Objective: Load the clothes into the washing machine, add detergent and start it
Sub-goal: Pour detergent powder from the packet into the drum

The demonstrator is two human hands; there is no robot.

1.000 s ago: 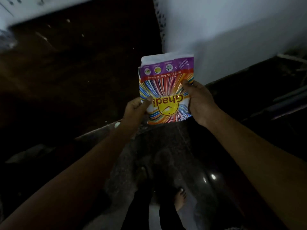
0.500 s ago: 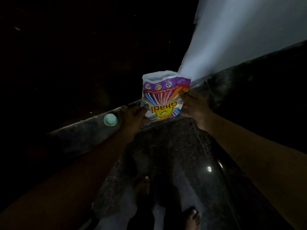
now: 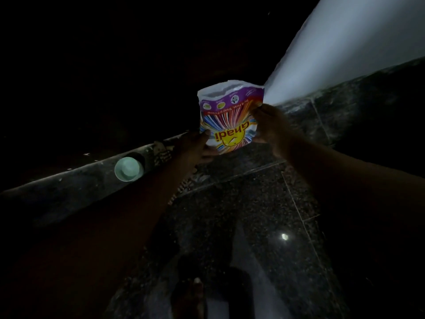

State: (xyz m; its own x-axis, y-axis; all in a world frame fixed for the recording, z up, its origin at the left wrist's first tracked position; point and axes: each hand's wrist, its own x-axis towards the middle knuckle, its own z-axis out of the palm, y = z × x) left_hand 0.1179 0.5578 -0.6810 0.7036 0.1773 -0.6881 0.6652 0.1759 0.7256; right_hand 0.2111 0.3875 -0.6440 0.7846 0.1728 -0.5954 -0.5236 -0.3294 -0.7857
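A colourful detergent packet (image 3: pixel 230 118) with a yellow logo and purple band is held out in front of me in the head view, its torn white top open and pointing away. My left hand (image 3: pixel 195 146) grips its lower left corner. My right hand (image 3: pixel 269 127) grips its right edge. No washing machine or clothes can be made out in the dark scene.
A pale green round cup or lid (image 3: pixel 127 169) sits on a dark stone ledge (image 3: pixel 69 183) at the left. A white wall (image 3: pixel 345 54) rises at the upper right. Speckled dark floor tiles (image 3: pixel 253 215) lie below, with my feet (image 3: pixel 193 293) at the bottom.
The view has swung and darkened; the packet stays in both hands, its top mouth now spread wider. The green cup on the ledge has come into fuller view.
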